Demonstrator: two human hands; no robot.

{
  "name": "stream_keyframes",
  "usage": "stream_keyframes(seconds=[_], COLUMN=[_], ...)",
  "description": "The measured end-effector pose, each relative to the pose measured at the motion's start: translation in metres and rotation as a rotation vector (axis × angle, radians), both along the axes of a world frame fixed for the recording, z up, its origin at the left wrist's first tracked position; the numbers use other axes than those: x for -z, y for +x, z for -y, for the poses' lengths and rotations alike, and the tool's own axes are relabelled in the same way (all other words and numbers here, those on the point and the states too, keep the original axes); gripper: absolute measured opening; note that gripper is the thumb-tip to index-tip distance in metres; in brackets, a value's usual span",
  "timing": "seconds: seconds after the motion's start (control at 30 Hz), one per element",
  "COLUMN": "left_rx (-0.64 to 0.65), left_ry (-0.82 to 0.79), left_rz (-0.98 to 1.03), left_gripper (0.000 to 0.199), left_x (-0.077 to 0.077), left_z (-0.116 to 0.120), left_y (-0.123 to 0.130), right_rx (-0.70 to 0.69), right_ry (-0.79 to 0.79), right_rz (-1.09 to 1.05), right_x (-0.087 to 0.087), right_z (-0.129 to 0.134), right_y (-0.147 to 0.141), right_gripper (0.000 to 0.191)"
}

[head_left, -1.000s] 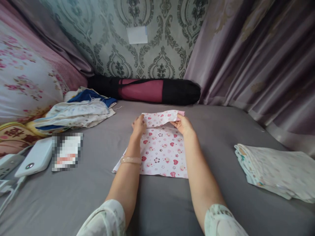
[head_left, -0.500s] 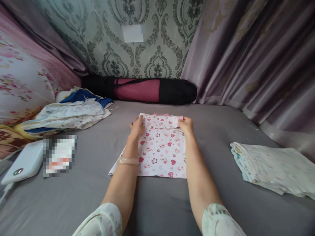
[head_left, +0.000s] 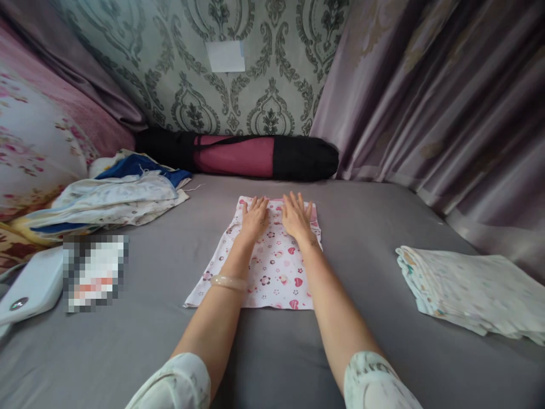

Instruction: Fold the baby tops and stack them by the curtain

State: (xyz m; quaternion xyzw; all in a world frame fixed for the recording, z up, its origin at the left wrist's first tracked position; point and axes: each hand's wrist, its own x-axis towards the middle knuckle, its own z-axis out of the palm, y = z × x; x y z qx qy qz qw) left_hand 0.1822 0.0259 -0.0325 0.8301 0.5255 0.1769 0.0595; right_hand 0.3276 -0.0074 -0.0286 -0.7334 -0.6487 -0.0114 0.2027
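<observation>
A white garment (head_left: 272, 272) printed with pink hearts and flowers lies on the grey bedsheet in front of me, its far end folded over toward me. My left hand (head_left: 255, 217) rests flat on that folded part, fingers stretched out and pointing away. Just to its right, my right hand (head_left: 297, 216) also presses flat on the fold with fingers spread. A bit of pink trim shows at the garment's far right corner. Neither hand grips anything. A pale bangle (head_left: 229, 283) circles my left wrist. The cloth beneath both palms is hidden.
Folded pale cloths (head_left: 472, 289) are stacked at the right. At the left lie a loose pile of clothes (head_left: 114, 196), a white power bank (head_left: 36, 284) and a blurred-out item (head_left: 96, 274). A black and maroon roll bag (head_left: 234, 156) lies along the wall.
Both hands have let go of the garment's far corners. They have moved inward and now lie flat on the folded end, which has been laid down.
</observation>
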Motion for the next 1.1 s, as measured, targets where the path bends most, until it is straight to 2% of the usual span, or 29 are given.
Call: stream_keyframes(seconds=[0.13, 0.37, 0.67, 0.83, 0.97, 1.1], left_rx=[-0.022, -0.085, -0.093, -0.187, -0.217, -0.228], left_ry=[0.014, -0.115, -0.117, -0.036, -0.091, -0.133], left_rz=[-0.042, -0.138, -0.115, -0.067, -0.060, -0.050], left_gripper=[0.051, 0.058, 0.056, 0.058, 0.059, 0.058], left_x=[0.008, 0.019, 0.010, 0.008, 0.014, 0.017], left_z=[0.000, -0.005, -0.004, -0.008, -0.013, -0.016], left_y=[0.004, 0.002, 0.000, -0.006, -0.011, -0.012], right_rx=[-0.127, -0.117, -0.127, -0.036, 0.063, 0.076], right_ry=[-0.075, -0.211, -0.246, -0.192, -0.197, -0.219], right_rz=[0.059, 0.089, 0.043, 0.000, 0.018, 0.035], right_x=[0.006, 0.016, 0.013, 0.010, 0.014, 0.019], right_z=[0.002, 0.001, 0.000, -0.001, -0.001, -0.002], right_y=[-0.018, -0.019, -0.017, -0.011, -0.004, -0.001], right_gripper=[0.050, 0.052, 0.053, 0.055, 0.056, 0.056])
